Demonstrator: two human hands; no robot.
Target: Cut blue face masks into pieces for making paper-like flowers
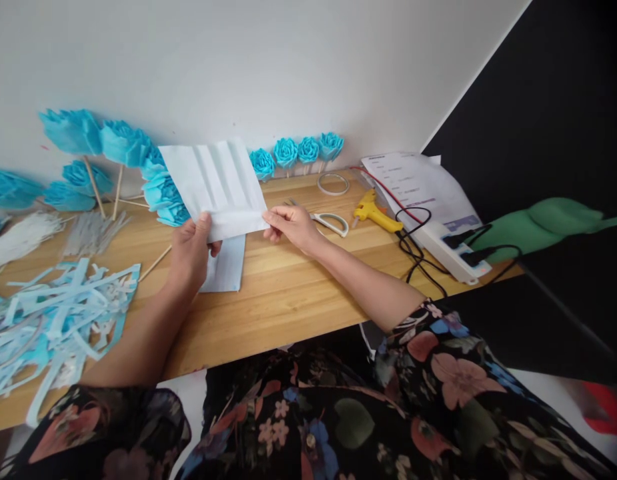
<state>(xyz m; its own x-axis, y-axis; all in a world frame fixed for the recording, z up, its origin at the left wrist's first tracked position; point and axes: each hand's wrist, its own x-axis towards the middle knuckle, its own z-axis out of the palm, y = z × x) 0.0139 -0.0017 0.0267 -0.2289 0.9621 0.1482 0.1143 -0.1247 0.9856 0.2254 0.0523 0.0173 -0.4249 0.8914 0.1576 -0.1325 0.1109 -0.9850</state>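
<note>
A white pleated face mask sheet [221,187], without ear loops, is held up over the table by both hands. My left hand [191,243] pinches its lower left part, with the thumb on the front. At the lower right corner, the fingers of my right hand [288,225] are closed on the edge. Below the sheet, a light blue face mask piece [225,267] lies flat on the wood, partly hidden by my left hand. Scissors [332,223] lie just beyond my right hand, their blades partly covered by it.
Blue fabric flowers [287,152] on sticks line the wall. Cut blue strips [63,307], white elastic loops [25,233] and grey wires [95,233] lie left. Right are a tape roll [333,184], yellow glue gun [375,212], power strip [455,250] with cables, and papers [423,187].
</note>
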